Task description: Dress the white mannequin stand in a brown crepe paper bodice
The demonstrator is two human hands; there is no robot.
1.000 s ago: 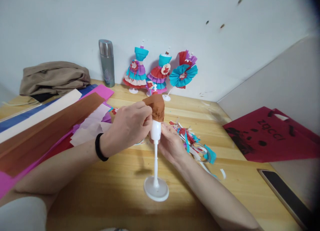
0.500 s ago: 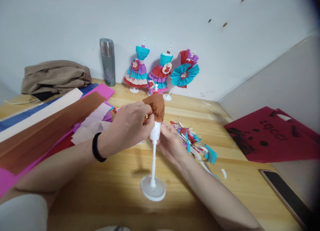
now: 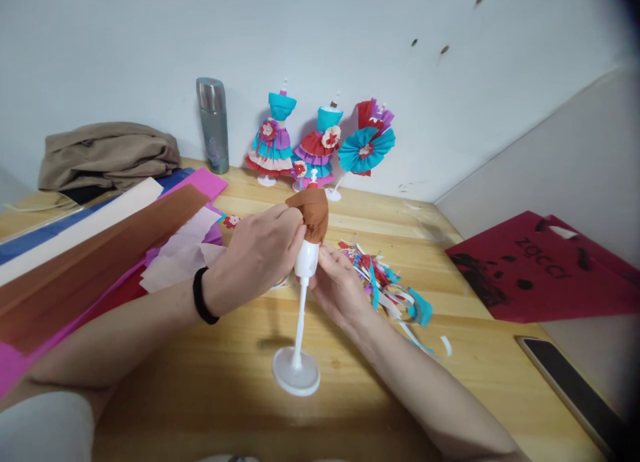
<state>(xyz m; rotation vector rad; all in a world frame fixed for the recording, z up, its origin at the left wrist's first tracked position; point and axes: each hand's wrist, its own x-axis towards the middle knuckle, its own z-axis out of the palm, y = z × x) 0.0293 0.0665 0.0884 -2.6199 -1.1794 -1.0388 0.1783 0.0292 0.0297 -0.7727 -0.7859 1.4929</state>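
Observation:
A small white dress-form stand (image 3: 306, 261) leans slightly between my hands, its round base (image 3: 296, 372) at the lower end. Brown crepe paper (image 3: 314, 215) wraps its upper part. My left hand (image 3: 263, 245), with a black band at the wrist, is closed at the left edge of that paper; its fingertips are partly hidden. From the right, my right hand (image 3: 341, 285) grips the form's white lower body between thumb and fingers.
Several finished paper-dress stands (image 3: 270, 139) and a steel flask (image 3: 214, 125) line the wall. Crepe paper sheets (image 3: 115, 249) and brown cloth (image 3: 107, 155) lie left. Paper scraps (image 3: 385, 282), a red bag (image 3: 545, 269) and a phone (image 3: 565, 389) are on the right.
The stand's base has swung slightly left and up, tilting the stand a little more. My left hand has turned slightly at the brown paper; my right hand keeps its grip.

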